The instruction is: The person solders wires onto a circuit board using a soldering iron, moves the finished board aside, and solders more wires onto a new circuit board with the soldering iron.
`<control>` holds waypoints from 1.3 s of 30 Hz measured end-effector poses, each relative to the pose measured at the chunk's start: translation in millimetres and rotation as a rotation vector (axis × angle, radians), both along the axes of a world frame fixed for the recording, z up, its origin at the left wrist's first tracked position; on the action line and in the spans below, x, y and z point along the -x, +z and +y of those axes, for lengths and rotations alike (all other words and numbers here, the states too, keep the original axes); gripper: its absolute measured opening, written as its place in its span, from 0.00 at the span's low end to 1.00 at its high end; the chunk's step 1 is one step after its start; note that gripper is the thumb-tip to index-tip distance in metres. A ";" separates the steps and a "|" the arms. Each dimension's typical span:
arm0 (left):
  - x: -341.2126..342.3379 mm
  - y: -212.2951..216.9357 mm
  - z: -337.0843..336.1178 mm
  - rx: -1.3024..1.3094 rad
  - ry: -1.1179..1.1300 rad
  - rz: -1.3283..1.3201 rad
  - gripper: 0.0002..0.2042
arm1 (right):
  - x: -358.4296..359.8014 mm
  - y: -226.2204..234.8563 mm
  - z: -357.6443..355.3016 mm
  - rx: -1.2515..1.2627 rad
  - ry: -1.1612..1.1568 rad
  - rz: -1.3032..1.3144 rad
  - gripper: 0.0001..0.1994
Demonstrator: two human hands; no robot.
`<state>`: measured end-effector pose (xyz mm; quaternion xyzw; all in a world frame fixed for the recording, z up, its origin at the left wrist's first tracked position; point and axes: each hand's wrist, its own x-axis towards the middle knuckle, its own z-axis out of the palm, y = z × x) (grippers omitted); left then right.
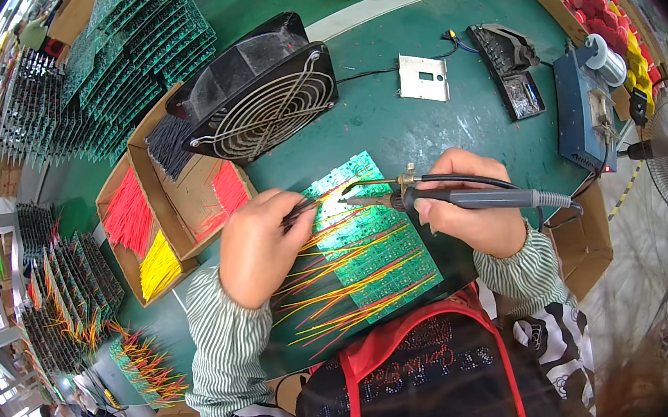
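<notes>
A green circuit board panel point(387, 272) lies on the table in front of me. Several red and yellow wires point(336, 297) are attached across it, their loose ends pointing left. My left hand point(259, 237) is closed in a pinch on a small bunch of black wires point(296, 211) at the board's left edge. From the right, my right hand point(470, 205) grips a grey soldering iron point(465, 198) with a thin brass feed tube along its top. The iron's tip is over the upper part of the board, close to the wire ends; whether it touches cannot be made out.
Behind my left hand stand a black fan point(263, 93) and a cardboard box point(178, 218) of red, yellow and black wires. Stacked boards point(141, 66) rise at far left. A blue soldering station point(584, 110) with a solder spool point(606, 62) stands at right.
</notes>
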<state>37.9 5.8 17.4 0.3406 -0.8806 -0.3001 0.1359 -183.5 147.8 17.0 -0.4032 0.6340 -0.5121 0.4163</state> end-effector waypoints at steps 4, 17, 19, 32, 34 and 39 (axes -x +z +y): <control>4.6 -15.1 -5.0 -0.083 -0.041 -0.012 0.06 | -1.6 -1.8 -1.0 -0.016 0.004 0.018 0.09; 8.4 -16.7 -6.5 -0.108 -0.034 -0.012 0.08 | -1.5 -3.7 -8.1 -0.001 0.030 0.036 0.09; 8.3 -15.4 -6.7 -0.101 -0.050 -0.022 0.07 | 0.3 -2.4 -6.7 -0.005 0.028 0.021 0.09; 10.6 15.5 -4.1 0.305 0.051 0.041 0.06 | 13.9 2.0 7.4 -0.036 -0.040 0.024 0.08; 18.9 8.4 3.5 0.133 -0.053 -0.011 0.06 | 11.9 0.6 4.3 -0.016 -0.035 0.007 0.08; 30.6 -14.8 -0.4 0.017 -0.100 -0.006 0.07 | 10.8 -1.6 4.2 0.018 -0.078 -0.022 0.07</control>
